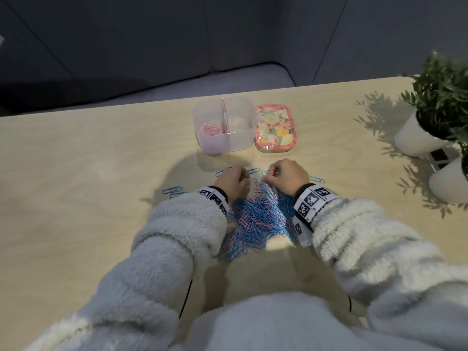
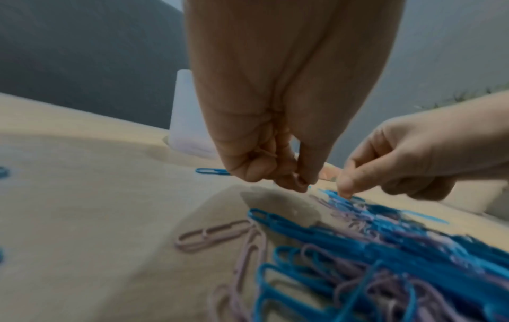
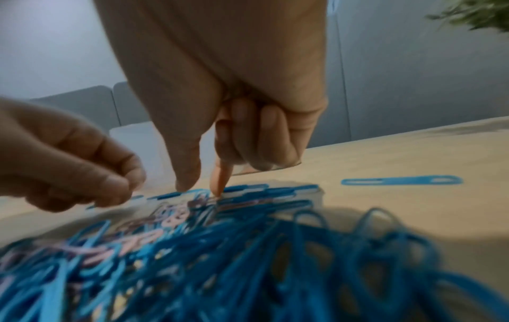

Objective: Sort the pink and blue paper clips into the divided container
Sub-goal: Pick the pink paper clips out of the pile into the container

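heap [image 1: 255, 214] of tangled blue and pink clips, left hand [image 1: 231, 182] pinching pink clips, right hand [image 1: 287, 177] fingertips probing heap

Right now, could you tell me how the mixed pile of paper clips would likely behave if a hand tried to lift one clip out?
The paper clip pile looks tangled, so neighbours would probably come along. The clips look thin and light, likely sliding on the smooth table. The right hand fingers probe its far edge.
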Action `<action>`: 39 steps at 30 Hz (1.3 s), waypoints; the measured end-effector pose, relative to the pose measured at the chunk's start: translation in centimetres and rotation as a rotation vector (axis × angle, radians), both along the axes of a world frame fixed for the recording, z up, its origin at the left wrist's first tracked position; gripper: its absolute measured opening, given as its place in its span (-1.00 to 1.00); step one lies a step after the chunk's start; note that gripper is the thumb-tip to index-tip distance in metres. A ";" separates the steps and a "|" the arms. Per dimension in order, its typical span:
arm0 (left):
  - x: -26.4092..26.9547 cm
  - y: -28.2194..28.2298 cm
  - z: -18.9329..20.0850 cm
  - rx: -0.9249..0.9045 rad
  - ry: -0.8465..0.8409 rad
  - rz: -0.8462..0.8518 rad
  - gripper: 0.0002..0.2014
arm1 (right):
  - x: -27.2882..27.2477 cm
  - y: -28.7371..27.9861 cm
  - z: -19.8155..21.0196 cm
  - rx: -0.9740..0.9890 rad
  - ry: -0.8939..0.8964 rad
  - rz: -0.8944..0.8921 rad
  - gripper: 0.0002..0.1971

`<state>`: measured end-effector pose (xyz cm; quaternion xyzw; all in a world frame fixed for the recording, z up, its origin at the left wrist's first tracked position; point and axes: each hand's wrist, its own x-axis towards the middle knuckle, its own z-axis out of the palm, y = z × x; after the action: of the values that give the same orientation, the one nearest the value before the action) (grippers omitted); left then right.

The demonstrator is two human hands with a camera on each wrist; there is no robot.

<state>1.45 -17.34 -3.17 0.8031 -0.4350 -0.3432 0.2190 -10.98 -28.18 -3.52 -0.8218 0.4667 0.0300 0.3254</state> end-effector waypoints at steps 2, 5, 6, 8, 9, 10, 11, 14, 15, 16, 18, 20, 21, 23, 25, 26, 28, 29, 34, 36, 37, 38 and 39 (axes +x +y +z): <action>0.1 -0.2 0.3 -0.016 0.110 0.062 -0.75 | 1.0 0.1 -0.2 0.041 0.001 -0.023 -0.88; 0.2 -0.4 0.5 -0.022 0.199 0.102 -0.81 | 1.5 -0.2 -0.6 0.201 -0.057 -0.063 -0.87; 0.2 -0.5 0.5 -0.021 0.232 0.124 -0.84 | 1.4 -0.4 -0.7 0.250 -0.099 -0.093 -0.83; 0.4 -0.8 0.4 -0.031 0.266 0.195 -0.77 | 0.9 -0.9 -0.7 0.354 -0.209 -0.183 -0.79; 0.4 -0.9 0.3 -0.043 0.277 0.222 -0.73 | 0.6 -1.2 -0.7 0.408 -0.260 -0.234 -0.79; 0.4 -1.0 0.1 -0.053 0.285 0.229 -0.74 | 0.3 -1.4 -0.5 0.456 -0.299 -0.286 -0.79; 0.3 -1.1 0.0 -0.068 0.280 0.211 -0.76 | -0.1 -1.6 -0.2 0.498 -0.338 -0.339 -0.78; 0.0 -1.3 -0.1 -0.073 0.222 0.112 -0.86 | -1.1 -2.3 0.2 0.522 -0.386 -0.409 -0.76; -0.1 -1.3 -0.1 -0.071 0.214 0.086 -0.87 | -1.4 -2.6 0.0 0.477 -0.372 -0.397 -0.77; -0.2 -1.3 0.0 -0.063 0.205 0.061 -0.84 | -1.7 -2.8 -0.2 0.410 -0.349 -0.372 -0.78; -0.4 -1.3 0.0 -0.058 0.160 -0.004 -0.80 | -2.2 -3.1 -0.8 0.258 -0.302 -0.308 -0.80; -0.5 -1.2 -0.1 -0.039 0.040 -0.105 -0.80 | -2.1 -2.8 -1.0 0.118 -0.229 -0.191 -0.89; -0.4 -1.2 -0.2 -0.027 -0.029 -0.164 -0.80 | -1.9 -2.3 -0.7 0.088 -0.197 -0.114 -0.93; -0.3 -1.2 -0.2 0.006 -0.119 -0.253 -0.82 | -1.5 -1.4 -0.4 0.065 -0.109 0.063 -0.83; -0.2 -1.1 0.0 0.020 -0.163 -0.275 -0.84 | -1.1 -0.7 -0.1 0.014 -0.020 0.160 -0.76; -0.1 -1.0 0.1 0.027 -0.182 -0.275 -0.84 | -1.0 -0.4 0.0 -0.006 0.002 0.178 -0.77; 0.2 -0.8 0.1 0.041 -0.204 -0.262 -0.84 | -0.8 -0.1 -0.2 -0.002 0.016 0.174 -0.86; 0.3 -0.7 0.1 0.044 -0.204 -0.253 -0.84 | -0.7 -0.1 -0.3 0.020 0.012 0.172 -0.90; 1.1 0.1 0.1 0.022 -0.150 -0.154 -0.86 | -0.5 0.0 -0.4 0.080 0.026 0.248 -0.89; 1.2 0.4 0.2 -0.018 -0.084 -0.074 -0.82 | -0.7 -0.1 -0.5 0.069 0.014 0.265 -0.86; 1.3 0.5 0.3 -0.023 -0.036 -0.036 -0.80 | -0.9 -0.2 -0.4 0.079 -0.014 0.256 -0.85; 1.3 0.6 0.2 -0.020 0.008 -0.013 -0.78 | -1.2 -0.3 -0.1 0.106 -0.062 0.228 -0.86; 1.3 0.6 0.2 -0.007 0.051 0.004 -0.78 | -1.5 -0.5 0.2 0.145 -0.117 0.186 -0.88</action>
<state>2.71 -16.73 -2.99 0.7944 -0.4288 -0.3613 0.2336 -12.46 -28.73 -3.33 -0.8362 0.3655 0.0457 0.4062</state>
